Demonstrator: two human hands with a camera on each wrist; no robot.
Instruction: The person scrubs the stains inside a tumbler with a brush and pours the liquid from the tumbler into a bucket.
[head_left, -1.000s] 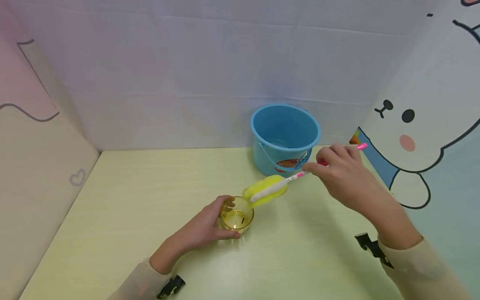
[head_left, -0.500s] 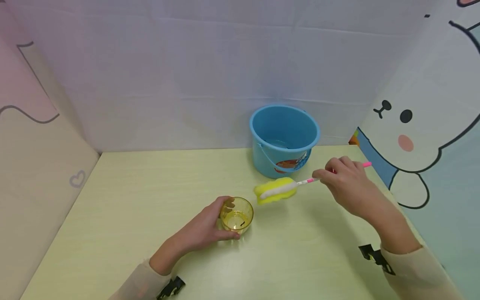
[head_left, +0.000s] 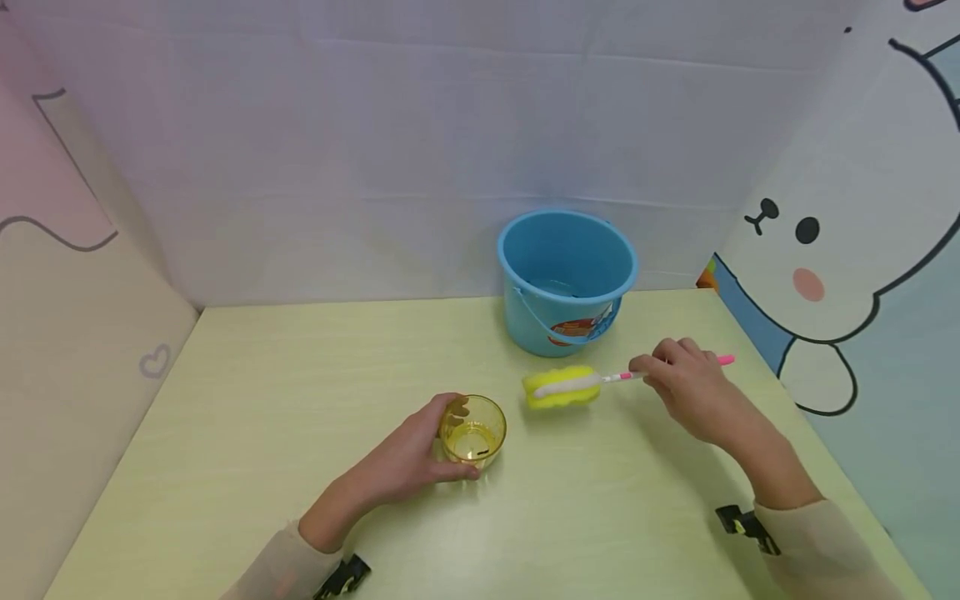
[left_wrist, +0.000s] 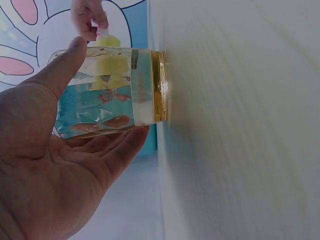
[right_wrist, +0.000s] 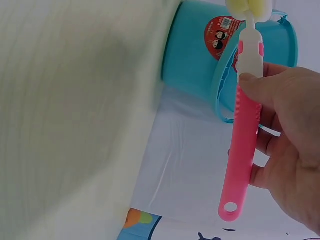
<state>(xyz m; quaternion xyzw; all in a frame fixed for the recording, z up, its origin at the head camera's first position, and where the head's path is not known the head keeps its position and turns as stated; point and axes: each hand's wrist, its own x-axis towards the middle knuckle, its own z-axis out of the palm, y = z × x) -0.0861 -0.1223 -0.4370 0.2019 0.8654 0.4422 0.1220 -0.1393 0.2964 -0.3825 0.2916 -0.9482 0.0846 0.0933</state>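
A clear amber glass cup (head_left: 474, 432) stands upright on the table, its mouth facing up. My left hand (head_left: 408, 454) grips it from the left, with the thumb on the near side and the fingers round the far side. In the left wrist view the cup (left_wrist: 110, 92) shows see-through walls and an amber base at the tabletop. My right hand (head_left: 690, 392) holds a sponge bottle brush by its pink handle (right_wrist: 242, 135), thumb pressed along the white neck. The brush's yellow and white sponge head (head_left: 562, 387) hangs over the table, right of the cup and apart from it.
A blue bucket (head_left: 536, 321) with a handle and a red label stands at the back of the table (head_left: 315, 358), behind the brush. A pale cloth wall (head_left: 360, 167) rises at the back. Printed panels border the left and right sides.
My right hand has drawn the brush away from the cup's rim, rightward and lower, and levelled it. The left hand and the cup have stayed in place.
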